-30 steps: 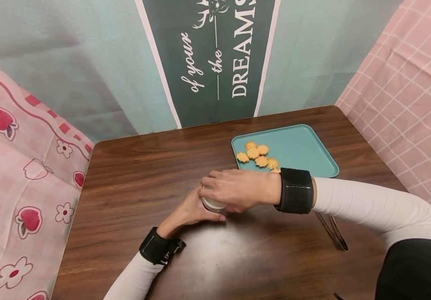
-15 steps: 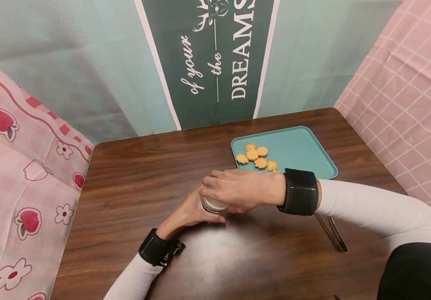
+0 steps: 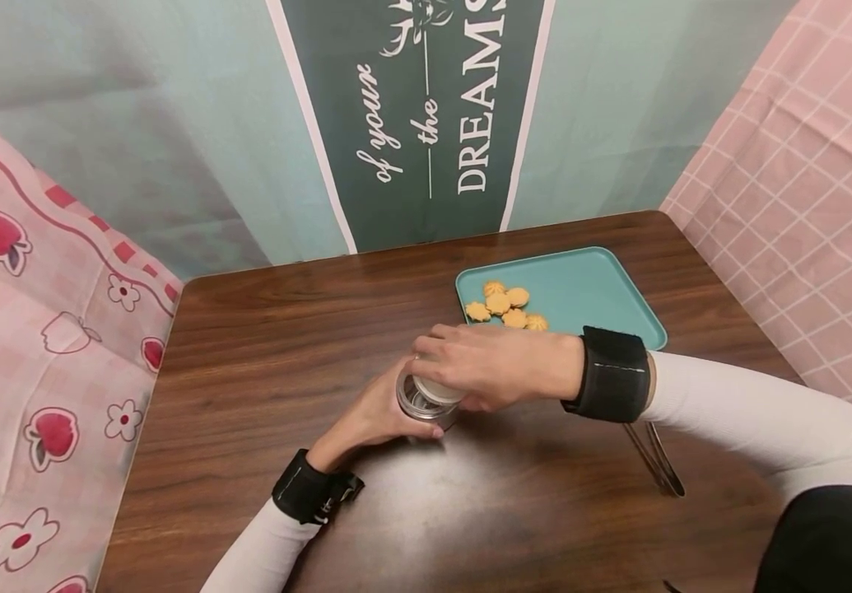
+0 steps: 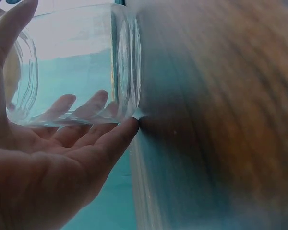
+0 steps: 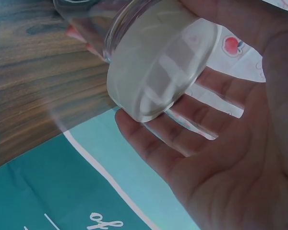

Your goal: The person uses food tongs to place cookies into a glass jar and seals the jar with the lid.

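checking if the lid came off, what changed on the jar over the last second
The right hand has lifted the lid up and to the right, off the jar; earlier the lid sat flat on top, and now the jar's open mouth shows beneath it. The left hand grips the jar on the table as before. The teal tray, the cookies and the tongs stayed put.

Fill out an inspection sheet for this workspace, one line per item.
Surface: dark wood table.
Job's things: clear glass jar standing on the table; lid tilted over its mouth.
Clutter: teal tray with cookies; metal tongs beside the right forearm.
Hands: left hand grips the jar; right hand holds the lid.
Cables: nothing seen.
Surroundings: green banner behind; pink cloths at both sides.
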Demonstrator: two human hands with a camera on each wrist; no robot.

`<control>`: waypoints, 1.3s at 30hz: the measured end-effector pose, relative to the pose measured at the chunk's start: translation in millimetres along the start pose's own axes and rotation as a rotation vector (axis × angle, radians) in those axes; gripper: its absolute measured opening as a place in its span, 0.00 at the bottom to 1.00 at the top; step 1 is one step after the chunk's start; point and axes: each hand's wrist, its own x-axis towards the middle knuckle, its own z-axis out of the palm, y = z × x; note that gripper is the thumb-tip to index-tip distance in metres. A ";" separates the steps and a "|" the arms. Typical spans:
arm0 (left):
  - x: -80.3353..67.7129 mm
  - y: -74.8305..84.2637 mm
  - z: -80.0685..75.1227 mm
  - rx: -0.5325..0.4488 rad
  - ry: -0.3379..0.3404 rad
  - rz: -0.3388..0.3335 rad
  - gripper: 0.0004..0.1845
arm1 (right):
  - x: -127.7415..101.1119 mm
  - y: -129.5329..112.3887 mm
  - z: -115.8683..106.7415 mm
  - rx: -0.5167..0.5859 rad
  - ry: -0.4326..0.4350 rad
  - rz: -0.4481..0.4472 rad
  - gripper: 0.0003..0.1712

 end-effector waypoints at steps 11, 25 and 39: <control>0.8 1.3 -0.7 0.017 0.009 0.007 0.53 | -15.2 9.9 0.2 -0.021 0.028 0.038 0.44; 1.0 1.0 -0.4 0.017 0.026 0.037 0.52 | -28.8 19.6 5.6 0.003 0.053 0.075 0.46; 2.1 -1.0 -0.9 0.032 0.021 0.027 0.52 | -46.8 27.4 10.2 -0.023 0.007 0.121 0.46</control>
